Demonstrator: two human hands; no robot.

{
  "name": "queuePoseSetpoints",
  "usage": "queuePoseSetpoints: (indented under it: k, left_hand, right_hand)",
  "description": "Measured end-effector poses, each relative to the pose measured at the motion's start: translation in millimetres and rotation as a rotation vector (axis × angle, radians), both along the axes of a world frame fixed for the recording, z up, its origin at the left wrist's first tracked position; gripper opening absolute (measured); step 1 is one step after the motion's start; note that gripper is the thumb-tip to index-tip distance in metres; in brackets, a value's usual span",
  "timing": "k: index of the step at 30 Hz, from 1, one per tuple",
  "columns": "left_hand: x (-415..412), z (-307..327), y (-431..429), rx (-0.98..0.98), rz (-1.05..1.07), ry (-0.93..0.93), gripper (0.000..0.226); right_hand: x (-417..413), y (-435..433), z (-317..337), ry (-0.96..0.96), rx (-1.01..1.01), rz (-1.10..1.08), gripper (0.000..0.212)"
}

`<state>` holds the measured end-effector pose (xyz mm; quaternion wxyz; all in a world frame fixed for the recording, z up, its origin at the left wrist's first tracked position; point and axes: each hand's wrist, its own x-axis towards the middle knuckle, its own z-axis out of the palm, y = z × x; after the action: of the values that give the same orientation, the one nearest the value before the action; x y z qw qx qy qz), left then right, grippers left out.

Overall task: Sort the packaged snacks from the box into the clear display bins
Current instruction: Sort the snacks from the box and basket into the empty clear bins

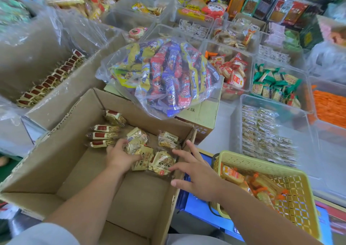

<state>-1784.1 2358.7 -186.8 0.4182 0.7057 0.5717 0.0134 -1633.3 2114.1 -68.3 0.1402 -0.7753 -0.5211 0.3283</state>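
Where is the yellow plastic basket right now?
Head view, lower right: the yellow plastic basket sits just right of the open cardboard box, beside the right hand, with a clear bin of small packets behind it.

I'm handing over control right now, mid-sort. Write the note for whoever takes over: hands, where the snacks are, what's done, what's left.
Left hand: inside the cardboard box, fingers curled over a clump of cracker packets.
Right hand: open, fingers spread across the box's right wall, fingertips touching the front packet.
Also in the box: red-labelled packets at the far side.
Done: the box floor is mostly bare; the clear bin on the right already holds stock.
Left: lift out the remaining packets and sort them into bins. Nothing is in transit.
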Motion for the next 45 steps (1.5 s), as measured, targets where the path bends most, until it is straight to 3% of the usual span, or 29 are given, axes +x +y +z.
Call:
queuePoseSetpoints:
  k: [6,12,17,23,27,31,35,39,42,45]
  left_hand:
    - [2.8,7.8,-7.0,-0.039,-0.06,-0.037,0.065]
    - [10.4,5.6,-22.9,-0.019,-0.088,-0.046,0.084]
    - [4.4,20.4,-22.8,0.027,-0.074,-0.09,0.077]
    - [-18.6,62.8,-31.3,0.072,0.127,-0.269,0.058]
    - [-31.3,108.8,-64.0,-0.016,0.307,-0.517,0.057]
    - [-20.7,145.7,-119.0,-0.214,0.372,-0.773,0.051]
    - [8.4,176.5,-194.0,-0.225,0.256,-0.835,0.042]
    - [49.0,192.1,-270.3,-0.264,0.226,-0.904,0.027]
    - [81.8,188.3,-319.5,-0.45,0.281,-0.935,0.051]
    - [109.3,180.9,-354.2,-0.435,0.326,-0.915,0.046]
  right_hand:
    - [-2.4,-0.3,2.8,-0.019,-0.014,-0.003,0.045]
    - [-2.5,-0.7,5.7,-0.026,-0.04,-0.008,0.045]
    - [-2.0,-1.4,3.7,-0.01,-0.023,-0.013,0.044]
    - [0.7,-3.0,4.0,0.015,0.009,0.014,0.045]
    - [0.9,-2.3,17.6,0.012,0.043,0.013,0.062]
    - [-0.3,-19.0,46.1,0.259,0.267,-0.161,0.079]
    - [12.7,-63.7,70.4,0.576,0.426,-0.271,0.071]
    - [41.4,-127.7,75.3,0.627,0.507,-0.358,0.055]
    - [70.8,-188.3,71.1,0.678,0.509,-0.434,0.051]
    - [90.9,-239.4,65.0,0.752,0.553,-0.501,0.052]
